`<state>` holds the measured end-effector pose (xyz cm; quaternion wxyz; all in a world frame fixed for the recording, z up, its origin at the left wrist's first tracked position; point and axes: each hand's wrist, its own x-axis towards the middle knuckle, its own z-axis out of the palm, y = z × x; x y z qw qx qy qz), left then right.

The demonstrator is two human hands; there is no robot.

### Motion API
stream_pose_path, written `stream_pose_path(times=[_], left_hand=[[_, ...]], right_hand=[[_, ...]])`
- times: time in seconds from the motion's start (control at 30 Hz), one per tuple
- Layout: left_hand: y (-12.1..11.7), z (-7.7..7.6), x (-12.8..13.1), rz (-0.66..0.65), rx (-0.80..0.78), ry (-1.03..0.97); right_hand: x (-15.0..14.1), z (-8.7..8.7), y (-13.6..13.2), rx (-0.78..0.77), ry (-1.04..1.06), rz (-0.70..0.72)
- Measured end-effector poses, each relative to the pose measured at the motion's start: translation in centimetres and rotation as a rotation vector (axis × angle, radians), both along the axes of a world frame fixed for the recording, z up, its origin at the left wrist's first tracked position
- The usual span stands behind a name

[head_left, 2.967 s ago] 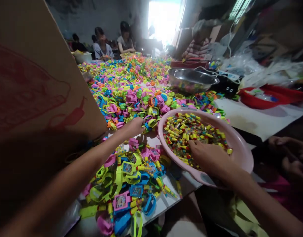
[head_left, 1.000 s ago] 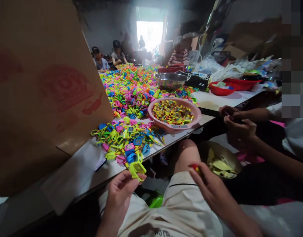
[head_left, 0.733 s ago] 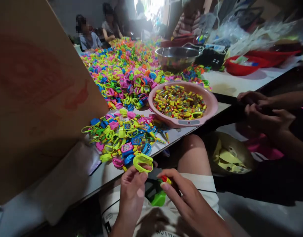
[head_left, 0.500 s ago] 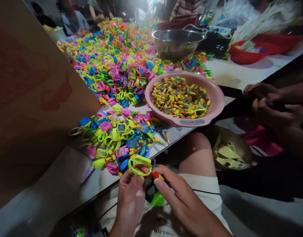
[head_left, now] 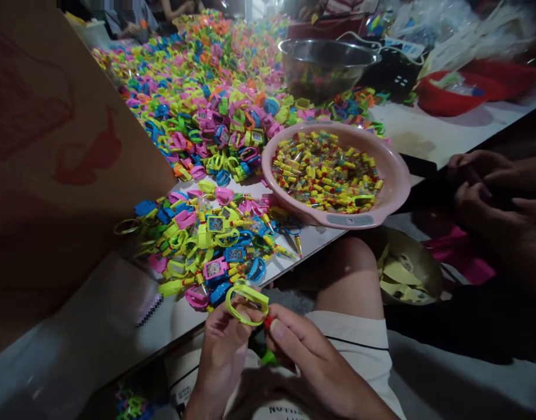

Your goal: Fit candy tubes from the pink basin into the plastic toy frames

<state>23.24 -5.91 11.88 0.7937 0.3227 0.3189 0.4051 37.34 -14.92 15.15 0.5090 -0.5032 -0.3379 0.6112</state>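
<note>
Holds lime toy watch clamped in left hand, up over lap. Pinches little red piece in right hand, right by watch's side. Faces messy toy pile on white table, near pink basin.

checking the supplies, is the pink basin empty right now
No, the pink basin holds a heap of small yellow-and-red pieces that covers its bottom.
</note>
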Motion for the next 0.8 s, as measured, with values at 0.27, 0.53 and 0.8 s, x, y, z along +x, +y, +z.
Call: stream_pose_path(times=[0.27, 0.53, 0.8], left_hand=[[-0.6, -0.6, -1.0, -0.016, -0.062, -0.03], [-1.1, -1.9, -2.0, 0.043, -0.116, -0.061], [-0.2, -4.3, -7.0, 0.428, 0.393, 0.546]], right_hand=[[-2.3, -0.7, 0.5, -0.168, 0.424, -0.101], [-4.8, -0.5, 2.2, -0.262, 0.377, -0.163], [-2.4, -3.8, 6.5, 0.141, -0.644, 0.089]])
